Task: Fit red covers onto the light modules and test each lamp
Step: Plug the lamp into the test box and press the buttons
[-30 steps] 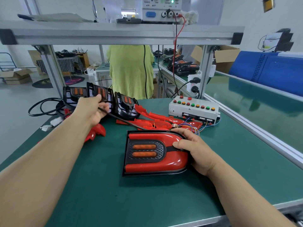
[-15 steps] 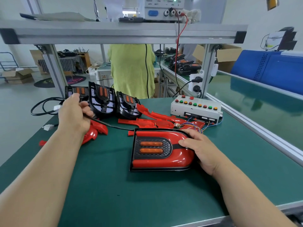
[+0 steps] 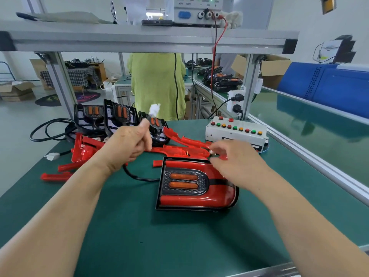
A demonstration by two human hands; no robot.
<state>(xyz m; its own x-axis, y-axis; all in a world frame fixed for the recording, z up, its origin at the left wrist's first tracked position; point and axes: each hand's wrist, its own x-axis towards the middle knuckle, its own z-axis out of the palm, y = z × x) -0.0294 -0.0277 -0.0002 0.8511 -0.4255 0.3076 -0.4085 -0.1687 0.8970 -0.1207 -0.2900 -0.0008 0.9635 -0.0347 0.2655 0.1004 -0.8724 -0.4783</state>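
The assembled lamp [image 3: 191, 188], with a red cover fitted over its black module, lies flat on the green desk [image 3: 129, 226] directly in front of the person, amber strips facing up. A black cable [image 3: 137, 177] leaves the lamp's left edge and rises to the left grip [image 3: 129, 145]. The left grip is above the desk with fingers curled. Thumb and forefinger pinch the black cable just below its white connector [image 3: 154, 110], which stands above the thumb. The right grip [image 3: 237, 162] hovers over the lamp's far right corner with fingers bent downward; motion blur hides whether they hold anything. Loose red covers [image 3: 179, 151] lie just behind the lamp and further to the left. Three uncovered light modules [image 3: 119, 114] stand tilted in a row at the far side of the desk. A white button box [image 3: 236, 134] sits at the right rear, apart from the lamp.
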